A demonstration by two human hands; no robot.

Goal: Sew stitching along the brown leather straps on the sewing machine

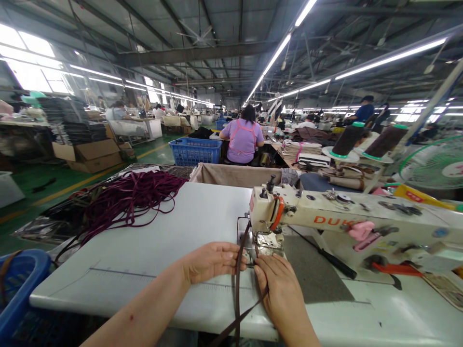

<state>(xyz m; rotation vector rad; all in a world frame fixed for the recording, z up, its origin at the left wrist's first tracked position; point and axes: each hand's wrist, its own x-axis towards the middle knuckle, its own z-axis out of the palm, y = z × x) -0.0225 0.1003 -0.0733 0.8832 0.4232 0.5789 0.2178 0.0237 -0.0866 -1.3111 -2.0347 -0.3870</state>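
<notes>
A long, narrow dark brown strap runs from under the head of the sewing machine down over the table's front edge. My left hand is at the left of the needle area, its fingers closed around the strap just before the metal needle plate. To the right, my right hand lies low on the machine bed with its fingers together, pressing on the strap; a second length of it comes out beneath the palm and crosses the first. The fingertips of both hands are close together, and the stitching point is partly hidden.
Maroon straps lie heaped at the table's far left. A black-handled tool rests on the grey mat. Two dark thread cones and a green fan stand right. A blue basket is at lower left; a person sits ahead.
</notes>
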